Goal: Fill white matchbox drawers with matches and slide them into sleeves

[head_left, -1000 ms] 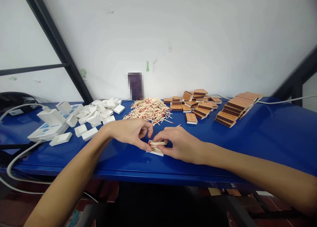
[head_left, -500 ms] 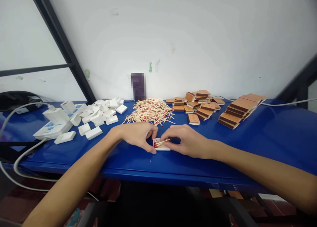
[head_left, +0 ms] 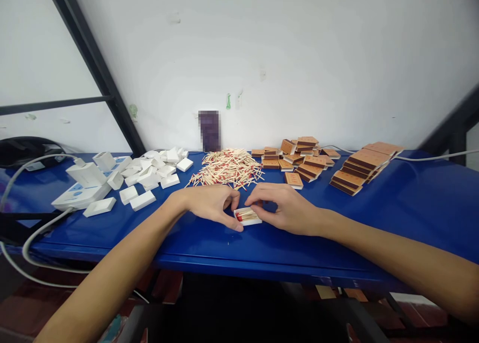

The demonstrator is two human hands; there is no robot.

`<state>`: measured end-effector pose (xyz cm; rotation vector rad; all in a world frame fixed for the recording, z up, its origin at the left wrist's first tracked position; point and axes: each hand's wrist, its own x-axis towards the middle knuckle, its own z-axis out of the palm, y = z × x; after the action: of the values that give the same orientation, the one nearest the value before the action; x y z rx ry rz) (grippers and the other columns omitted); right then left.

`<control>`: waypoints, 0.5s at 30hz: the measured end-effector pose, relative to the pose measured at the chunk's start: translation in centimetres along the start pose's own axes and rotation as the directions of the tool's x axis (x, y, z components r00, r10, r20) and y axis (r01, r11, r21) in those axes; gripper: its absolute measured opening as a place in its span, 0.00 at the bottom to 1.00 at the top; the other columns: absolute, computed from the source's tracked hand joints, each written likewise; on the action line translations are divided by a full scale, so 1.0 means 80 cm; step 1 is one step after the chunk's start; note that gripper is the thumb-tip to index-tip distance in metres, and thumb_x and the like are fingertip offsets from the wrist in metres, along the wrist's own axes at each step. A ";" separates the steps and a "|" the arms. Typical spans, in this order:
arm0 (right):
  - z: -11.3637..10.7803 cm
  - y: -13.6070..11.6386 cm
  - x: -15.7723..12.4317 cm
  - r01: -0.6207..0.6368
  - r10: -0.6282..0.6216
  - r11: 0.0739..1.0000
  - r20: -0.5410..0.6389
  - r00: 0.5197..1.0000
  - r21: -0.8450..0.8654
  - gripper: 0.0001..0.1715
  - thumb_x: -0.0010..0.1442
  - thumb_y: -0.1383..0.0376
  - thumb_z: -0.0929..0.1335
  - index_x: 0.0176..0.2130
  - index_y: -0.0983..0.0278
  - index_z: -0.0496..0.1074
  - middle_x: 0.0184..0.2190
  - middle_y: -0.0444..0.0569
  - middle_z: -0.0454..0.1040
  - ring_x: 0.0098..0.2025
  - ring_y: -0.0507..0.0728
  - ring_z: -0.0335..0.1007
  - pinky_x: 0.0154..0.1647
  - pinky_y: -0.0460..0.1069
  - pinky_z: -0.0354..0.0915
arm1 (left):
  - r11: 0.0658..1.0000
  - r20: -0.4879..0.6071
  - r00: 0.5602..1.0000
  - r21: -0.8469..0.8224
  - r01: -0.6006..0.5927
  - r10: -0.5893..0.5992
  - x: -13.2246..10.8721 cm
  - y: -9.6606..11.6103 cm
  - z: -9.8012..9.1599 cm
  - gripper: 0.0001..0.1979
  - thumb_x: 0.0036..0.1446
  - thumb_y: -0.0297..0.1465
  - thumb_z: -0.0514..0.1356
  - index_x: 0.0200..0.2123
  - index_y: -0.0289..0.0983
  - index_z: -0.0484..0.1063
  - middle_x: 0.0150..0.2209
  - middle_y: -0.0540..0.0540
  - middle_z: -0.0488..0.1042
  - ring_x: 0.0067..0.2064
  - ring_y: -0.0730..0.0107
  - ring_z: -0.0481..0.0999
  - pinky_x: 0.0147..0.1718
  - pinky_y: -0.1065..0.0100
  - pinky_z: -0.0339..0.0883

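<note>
A small white matchbox tray [head_left: 251, 222] with red-tipped matches [head_left: 247, 214] inside lies flat on the blue table. My left hand [head_left: 215, 207] curls round the tray's left end, thumb along the near side and fingers at the far side. Above the tray's right part is my right hand [head_left: 286, 208]. Its thumb and index fingertips are close together but slightly apart, over the matches, and I see no match between them. Behind my hands rises a loose heap of matches [head_left: 229, 167].
White trays [head_left: 159, 168] pile at left, beside a white charger [head_left: 86, 176] and cables. Brown matchbox sleeves [head_left: 309, 161] lie scattered at right. Further right, stacked sleeves [head_left: 366, 163] lean in a row. A dark pixelated object [head_left: 210, 130] stands against the wall.
The matches my right hand pinched now lie in the tray, and its fingertips have lifted off them. The tray and my left hand have shifted slightly right.
</note>
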<state>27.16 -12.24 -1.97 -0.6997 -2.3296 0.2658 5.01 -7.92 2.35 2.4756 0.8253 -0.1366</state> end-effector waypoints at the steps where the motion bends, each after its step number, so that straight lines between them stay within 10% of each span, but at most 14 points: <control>1: -0.001 0.000 0.000 -0.001 0.001 1.000 -0.014 1.000 -0.010 0.10 0.60 0.73 0.65 0.38 0.63 0.74 0.31 0.46 0.75 0.31 0.52 0.69 0.33 0.47 0.64 | 1.000 0.007 1.000 -0.011 -0.002 0.002 0.000 0.001 0.000 0.24 0.50 0.52 0.64 0.33 0.38 0.65 0.22 0.55 0.62 0.24 0.75 0.61 0.22 0.70 0.52; 15: -0.003 0.003 0.000 -0.070 0.078 0.996 0.201 0.977 -0.049 0.14 0.63 0.74 0.61 0.45 0.64 0.71 0.38 0.50 0.71 0.37 0.54 0.66 0.37 0.49 0.62 | 1.000 -0.043 0.999 0.015 -0.018 0.019 0.004 0.000 0.006 0.22 0.59 0.50 0.57 0.28 0.37 0.62 0.24 0.53 0.63 0.24 0.76 0.60 0.23 0.70 0.52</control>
<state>27.40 -12.05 -1.87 -0.8145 -2.5112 0.3361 5.28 -7.99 1.83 2.5075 0.8217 -0.0828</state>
